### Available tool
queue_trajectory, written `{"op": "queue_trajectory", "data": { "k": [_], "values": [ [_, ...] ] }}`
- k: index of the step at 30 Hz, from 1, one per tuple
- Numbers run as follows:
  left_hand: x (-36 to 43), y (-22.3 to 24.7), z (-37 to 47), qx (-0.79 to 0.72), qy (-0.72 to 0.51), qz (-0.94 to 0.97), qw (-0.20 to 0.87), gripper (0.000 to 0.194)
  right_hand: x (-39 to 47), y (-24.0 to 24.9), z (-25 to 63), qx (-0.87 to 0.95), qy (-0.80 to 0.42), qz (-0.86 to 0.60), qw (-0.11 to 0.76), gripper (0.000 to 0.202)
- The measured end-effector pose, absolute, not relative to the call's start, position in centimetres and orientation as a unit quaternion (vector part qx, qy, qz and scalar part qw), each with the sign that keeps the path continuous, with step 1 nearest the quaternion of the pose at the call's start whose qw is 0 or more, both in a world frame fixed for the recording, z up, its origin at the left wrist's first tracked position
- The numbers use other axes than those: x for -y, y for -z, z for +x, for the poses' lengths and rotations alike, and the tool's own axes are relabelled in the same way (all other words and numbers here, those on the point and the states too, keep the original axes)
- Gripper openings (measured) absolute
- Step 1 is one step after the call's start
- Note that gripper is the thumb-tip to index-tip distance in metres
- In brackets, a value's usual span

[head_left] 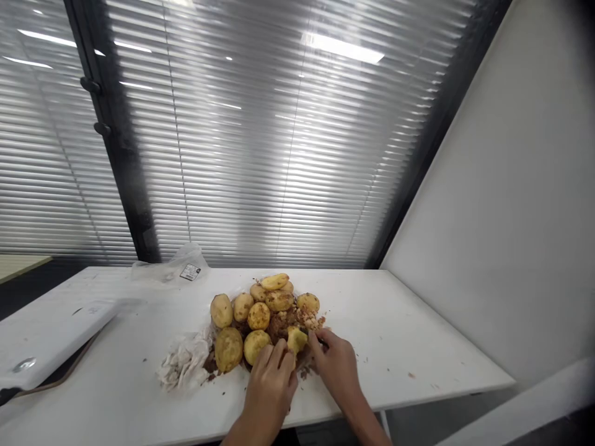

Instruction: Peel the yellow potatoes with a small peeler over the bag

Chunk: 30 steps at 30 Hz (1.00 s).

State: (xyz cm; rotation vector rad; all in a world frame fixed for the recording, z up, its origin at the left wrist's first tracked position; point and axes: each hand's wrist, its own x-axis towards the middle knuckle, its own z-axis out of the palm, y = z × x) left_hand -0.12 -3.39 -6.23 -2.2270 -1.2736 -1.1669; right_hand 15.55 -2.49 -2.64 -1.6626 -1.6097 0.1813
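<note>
Close to the table's front edge, my left hand (272,381) has its fingers bent against a yellow peeled potato (296,339). Just right of that potato, my right hand (335,365) is closed on a thin dark tool (317,338), its tip at the potato; the tool's kind is hard to make out. Several peeled and part-peeled potatoes (258,316) lie in a pile behind and left of my hands. Brown peelings (281,323) lie among them, with paler scraps (310,319) at the right. What lies under my left fingers is hidden.
Crumpled white tissue (186,362) sits left of the pile on the white table (395,334). A clear plastic bag with a label (174,265) lies at the back left. A white device (56,341) stands at the far left. Blinds and a white wall (506,204) bound the table.
</note>
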Motion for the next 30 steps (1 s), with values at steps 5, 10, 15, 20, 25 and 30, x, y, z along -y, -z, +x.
{"op": "queue_trajectory", "data": {
  "k": [5, 10, 15, 20, 25, 30],
  "values": [
    [3.4, 6.0, -0.1, 0.436, 0.416, -0.782, 0.159, 0.027, 2.0, 2.8, 15.6, 0.604, -0.048, -0.707, 0.364, 0.038],
    [3.4, 6.1, -0.1, 0.437, 0.415, -0.78, 0.168, 0.027, 2.2, 3.0, 15.7, 0.624, -0.1, -0.667, 0.395, 0.041],
    [3.4, 6.2, -0.1, 0.434, 0.405, -0.786, 0.173, 0.026, 2.6, 3.2, 15.2, 0.591, -0.084, -0.712, 0.37, 0.04],
    [3.4, 6.2, -0.1, 0.438, 0.41, -0.781, 0.176, 0.027, 2.5, 3.0, 14.8, 0.592, -0.095, -0.703, 0.382, 0.044],
    [3.3, 6.2, -0.2, 0.432, 0.406, -0.785, 0.182, 0.028, 2.6, 3.7, 14.7, 0.587, -0.063, -0.72, 0.366, 0.041],
    [3.3, 5.9, -0.3, 0.43, 0.401, -0.791, 0.17, 0.022, 3.0, 3.7, 14.8, 0.597, -0.052, -0.7, 0.389, 0.043]
  ]
}}
